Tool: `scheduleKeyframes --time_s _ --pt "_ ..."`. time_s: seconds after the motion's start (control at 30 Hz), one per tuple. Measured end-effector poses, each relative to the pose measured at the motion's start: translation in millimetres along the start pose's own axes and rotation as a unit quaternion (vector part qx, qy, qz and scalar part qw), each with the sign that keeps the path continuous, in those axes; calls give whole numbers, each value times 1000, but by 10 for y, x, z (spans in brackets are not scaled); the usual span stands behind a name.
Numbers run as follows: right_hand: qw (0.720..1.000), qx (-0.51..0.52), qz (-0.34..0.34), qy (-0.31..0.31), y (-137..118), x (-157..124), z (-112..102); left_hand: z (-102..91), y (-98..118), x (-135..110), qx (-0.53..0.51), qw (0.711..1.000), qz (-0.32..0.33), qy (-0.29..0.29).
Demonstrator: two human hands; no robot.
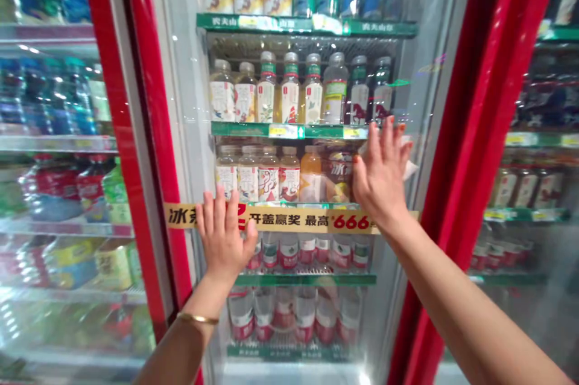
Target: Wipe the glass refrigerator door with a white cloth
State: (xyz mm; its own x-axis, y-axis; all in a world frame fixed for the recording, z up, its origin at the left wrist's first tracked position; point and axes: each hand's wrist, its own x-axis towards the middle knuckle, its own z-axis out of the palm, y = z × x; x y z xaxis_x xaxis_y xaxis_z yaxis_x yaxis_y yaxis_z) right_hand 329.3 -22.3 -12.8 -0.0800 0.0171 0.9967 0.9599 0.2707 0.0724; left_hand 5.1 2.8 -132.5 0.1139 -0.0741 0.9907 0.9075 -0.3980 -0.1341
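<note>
My left hand (224, 237) is held palm-forward at the glass door (414, 192) of a drinks fridge, its fingers spread and a gold bangle (198, 317) on the wrist. Behind it runs a beige advertising strip (289, 219) with black and red lettering. Higher and to the right, my right hand (384, 177) lies flat against the glass with fingers stretched out. A whitish piece, like a tissue or cloth (410, 169), sticks out from beneath it; most of it is hidden. Behind the glass stand rows of bottles (290, 95) on shelves.
Red door frames (156, 131) flank the glass on both sides. Green shelf edges (312, 131) carry yellow and white price labels. Further fridges with packed drinks (54, 192) stand to the left, and more bottles (527, 186) show at the right. Lights reflect in the glass.
</note>
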Motion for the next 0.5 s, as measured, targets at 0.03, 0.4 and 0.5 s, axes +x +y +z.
scheduleKeyframes --time_s 0.03,0.4,0.5 --pt "999 -2 -35 -30 -199 -1 59 3 2 0 3 1000 -21 -1" --pt "989 3 -128 -70 -719 1359 439 28 24 7 -3 999 -34 9" --pt "971 16 -223 -81 -1053 1279 562 35 7 -22 -26 998 -50 20"
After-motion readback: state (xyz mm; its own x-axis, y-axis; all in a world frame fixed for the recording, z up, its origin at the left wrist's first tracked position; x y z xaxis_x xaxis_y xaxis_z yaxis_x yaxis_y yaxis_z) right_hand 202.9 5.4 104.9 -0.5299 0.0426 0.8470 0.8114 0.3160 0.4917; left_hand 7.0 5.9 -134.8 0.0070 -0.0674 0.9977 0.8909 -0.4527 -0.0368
